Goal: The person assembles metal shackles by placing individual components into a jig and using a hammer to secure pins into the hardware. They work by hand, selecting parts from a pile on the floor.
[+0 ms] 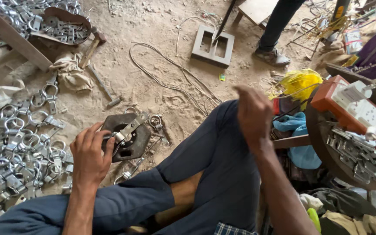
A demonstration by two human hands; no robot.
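Left hand (90,154) pinching metal clasp (125,132) on iron block (129,139); keep seated flat. Right hand (253,115) raised, blurred, grip unclear.

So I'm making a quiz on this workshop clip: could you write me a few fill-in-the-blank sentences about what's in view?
1. The left hand steadies a metal clamp piece on a dark, flat ____ block.
2. The heap of silvery clamps lies on the person's ____ side.
3. The right hand is raised above the ____ in blue trousers.
4. A hammer lies on the sandy ____.

Missing words: metal; left; knee; ground
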